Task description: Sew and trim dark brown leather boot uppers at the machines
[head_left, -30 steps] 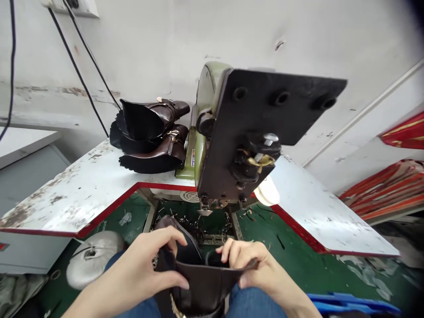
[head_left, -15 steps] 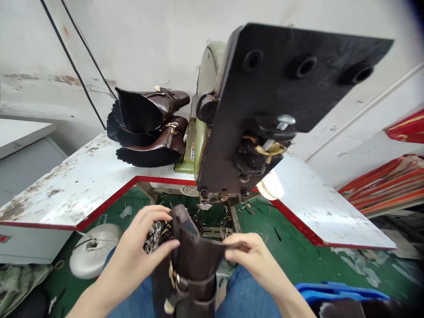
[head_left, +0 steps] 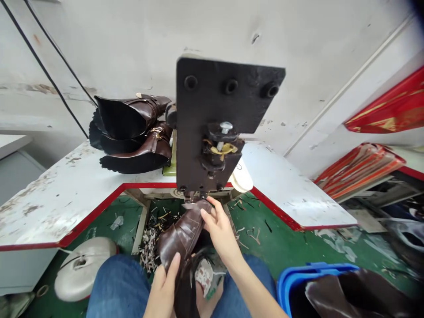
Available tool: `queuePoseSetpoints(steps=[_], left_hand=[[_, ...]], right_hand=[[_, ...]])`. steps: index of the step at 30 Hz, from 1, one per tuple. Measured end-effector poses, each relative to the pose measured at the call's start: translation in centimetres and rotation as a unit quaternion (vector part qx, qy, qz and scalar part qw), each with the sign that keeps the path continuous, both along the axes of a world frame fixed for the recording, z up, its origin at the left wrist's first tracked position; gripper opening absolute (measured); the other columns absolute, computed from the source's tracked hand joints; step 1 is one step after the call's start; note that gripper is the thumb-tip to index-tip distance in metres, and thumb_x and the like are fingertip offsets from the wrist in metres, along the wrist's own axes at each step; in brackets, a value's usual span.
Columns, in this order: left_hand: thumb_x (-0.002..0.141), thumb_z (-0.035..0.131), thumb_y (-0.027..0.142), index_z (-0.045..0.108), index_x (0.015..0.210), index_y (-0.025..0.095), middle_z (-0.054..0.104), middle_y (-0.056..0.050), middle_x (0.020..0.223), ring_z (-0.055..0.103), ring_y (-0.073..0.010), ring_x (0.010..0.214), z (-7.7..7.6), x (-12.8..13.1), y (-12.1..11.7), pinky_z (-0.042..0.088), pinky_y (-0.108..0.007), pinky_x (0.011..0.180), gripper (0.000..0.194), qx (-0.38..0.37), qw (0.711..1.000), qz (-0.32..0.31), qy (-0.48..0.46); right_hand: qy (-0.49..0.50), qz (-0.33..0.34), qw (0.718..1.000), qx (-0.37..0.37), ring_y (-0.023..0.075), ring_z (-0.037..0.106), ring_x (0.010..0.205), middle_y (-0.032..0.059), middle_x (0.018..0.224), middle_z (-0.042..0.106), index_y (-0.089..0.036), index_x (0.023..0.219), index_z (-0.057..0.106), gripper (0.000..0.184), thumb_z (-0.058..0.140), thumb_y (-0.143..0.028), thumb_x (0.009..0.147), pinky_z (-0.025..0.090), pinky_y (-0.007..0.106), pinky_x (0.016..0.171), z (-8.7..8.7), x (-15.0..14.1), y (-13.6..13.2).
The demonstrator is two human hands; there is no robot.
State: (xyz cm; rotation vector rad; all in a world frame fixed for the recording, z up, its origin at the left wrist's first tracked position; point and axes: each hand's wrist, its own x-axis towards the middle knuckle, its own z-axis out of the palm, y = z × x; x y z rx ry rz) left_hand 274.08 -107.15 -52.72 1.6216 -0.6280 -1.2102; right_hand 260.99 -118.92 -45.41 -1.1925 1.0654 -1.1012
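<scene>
A dark brown leather boot upper (head_left: 182,232) is held between my two hands, its top edge right under the black-plated machine head (head_left: 195,128). My right hand (head_left: 218,227) grips that edge, with thumb and index finger close to the machine's small metal parts. Lower down, my left hand (head_left: 164,280) is closed on the side of the upper, its thumb lying on the leather. The bottom of the upper hangs between my knees. Exactly where the edge meets the machine cannot be made out.
Several finished-looking brown boot uppers (head_left: 132,132) with buckles are stacked left of the machine on the white, red-edged table (head_left: 82,194). A blue bin (head_left: 285,282) holding brown leather stands at the right. Scraps (head_left: 154,247) litter the floor below, beside a round grey metal object (head_left: 84,265).
The boot upper has been turned and raised to the machine. My right hand moved up and left with its edge; my left hand moved down along it. The view shifted right.
</scene>
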Motion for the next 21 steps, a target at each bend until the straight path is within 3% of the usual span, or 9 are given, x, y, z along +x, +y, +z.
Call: queuePoseSetpoints(steps=[2,5,8,11,14,15,17,19,21], left_hand=[[0.071,0.065,0.076,0.070,0.115,0.012,0.071,-0.017,0.124,0.055,-0.0371,0.131,0.8,0.7,-1.0,0.041,-0.045,0.113,0.078,-0.004,1.000,0.014,0.011],[0.076,0.061,0.076,0.070,0.114,0.009,0.072,-0.017,0.119,0.059,-0.0363,0.126,1.3,1.4,-1.3,0.046,-0.044,0.108,0.077,-0.004,1.000,0.014,0.013],[0.077,0.061,0.075,0.070,0.110,0.008,0.074,-0.017,0.113,0.062,-0.0378,0.121,1.2,1.8,-1.0,0.050,-0.044,0.102,0.076,0.015,1.000,0.026,0.001],[0.078,0.061,0.073,0.069,0.109,0.009,0.073,-0.018,0.115,0.060,-0.0382,0.123,0.7,2.5,-0.9,0.049,-0.045,0.103,0.071,0.036,0.999,0.037,-0.014],[0.083,0.055,0.070,0.067,0.111,0.007,0.069,-0.022,0.123,0.057,-0.0383,0.127,0.1,2.8,-0.9,0.044,-0.047,0.107,0.070,0.065,0.996,0.050,-0.030],[0.084,0.054,0.069,0.066,0.111,0.007,0.068,-0.022,0.125,0.057,-0.0374,0.128,-0.1,2.7,-0.9,0.044,-0.046,0.108,0.069,0.069,0.996,0.051,-0.033],[0.085,0.052,0.070,0.067,0.112,0.008,0.069,-0.020,0.124,0.059,-0.0355,0.127,-0.4,2.3,-0.7,0.046,-0.043,0.106,0.069,0.065,0.996,0.044,-0.036],[0.080,0.057,0.072,0.070,0.108,0.009,0.073,-0.019,0.114,0.062,-0.0369,0.122,-0.3,1.9,-0.4,0.049,-0.042,0.102,0.069,0.055,0.997,0.040,-0.040],[0.078,0.063,0.071,0.072,0.104,0.012,0.075,-0.018,0.107,0.065,-0.0366,0.115,0.2,2.1,-0.3,0.051,-0.043,0.099,0.065,0.047,0.997,0.030,-0.051]], right_hand=[[0.070,-0.031,0.995,-0.067,0.0200,0.058,0.110,0.0065,0.126,0.060,-0.026,0.128,0.053,0.052,0.072,-0.050,0.085,0.048,0.030,0.094,-0.3,0.2,1.5],[0.199,0.067,0.975,-0.070,0.0153,0.060,0.072,-0.0001,0.084,0.066,-0.021,0.092,0.064,0.035,0.081,-0.047,0.076,0.047,0.024,0.065,-2.5,0.5,4.2],[0.212,0.133,0.968,-0.010,0.0122,0.050,0.042,-0.0043,0.053,0.054,-0.019,0.068,0.059,0.045,0.073,-0.059,0.079,0.037,0.023,0.043,-5.0,-0.7,4.8],[0.230,-0.011,0.973,-0.017,0.0178,0.054,0.045,0.0002,0.057,0.057,-0.017,0.083,0.063,0.055,0.054,-0.071,0.087,0.042,0.029,0.045,-5.0,-4.0,2.7],[0.267,-0.165,0.945,-0.088,0.0330,0.060,0.104,0.0170,0.119,0.063,-0.018,0.130,0.055,0.071,0.070,-0.064,0.079,0.050,0.045,0.086,-3.3,-6.2,1.3],[0.281,-0.154,0.939,-0.124,0.0344,0.054,0.117,0.0170,0.131,0.057,-0.021,0.135,0.054,0.070,0.073,-0.058,0.079,0.046,0.047,0.096,-2.9,-5.9,1.5],[0.275,-0.017,0.949,-0.152,0.0299,0.055,0.115,0.0107,0.127,0.061,-0.027,0.126,0.062,0.050,0.075,-0.045,0.081,0.046,0.041,0.096,-3.2,-3.9,2.9],[0.239,0.147,0.955,-0.098,0.0222,0.061,0.090,0.0035,0.106,0.065,-0.027,0.105,0.068,0.037,0.082,-0.037,0.071,0.050,0.030,0.076,-4.6,-0.9,4.6],[0.213,0.170,0.959,-0.082,0.0169,0.058,0.066,-0.0005,0.083,0.063,-0.024,0.083,0.067,0.028,0.085,-0.036,0.064,0.046,0.027,0.058,-6.6,1.6,5.8]])
